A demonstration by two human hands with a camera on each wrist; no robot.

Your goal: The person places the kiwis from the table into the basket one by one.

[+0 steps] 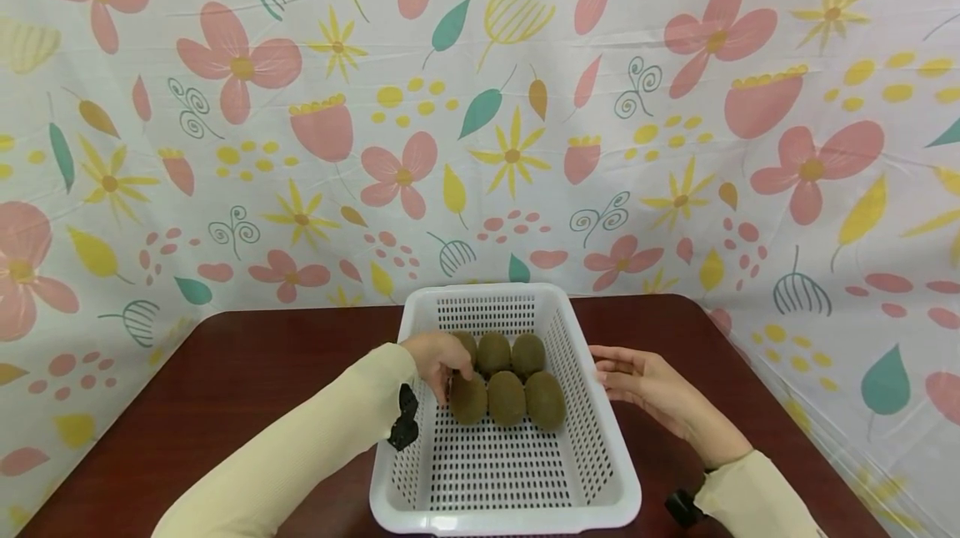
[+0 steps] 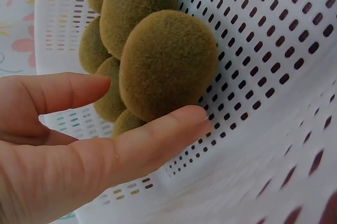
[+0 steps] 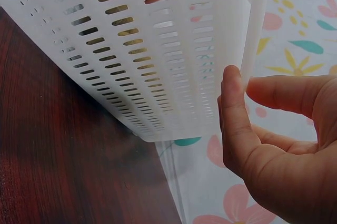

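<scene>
Brown fuzzy kiwis lie in two rows of three inside a white perforated plastic basket (image 1: 506, 520). My left hand (image 1: 438, 359) reaches over the basket's left side to the leftmost kiwi (image 1: 469, 404) of the front row. In the left wrist view, a long straight finger lies along the side of that kiwi (image 2: 168, 63), and the thumb points toward it from the other side. Outside the basket's right wall, my right hand (image 1: 648, 388) has its fingers extended at the rim. The right wrist view shows its thumb and fingertips right at the basket's edge.
A dark reddish-brown table (image 1: 300, 354) carries the basket. Behind it hangs a white cloth (image 1: 480, 221) printed with flowers and leaves. The front part of the basket floor (image 1: 495, 471) shows bare perforated plastic. Black bands sit at both wrists.
</scene>
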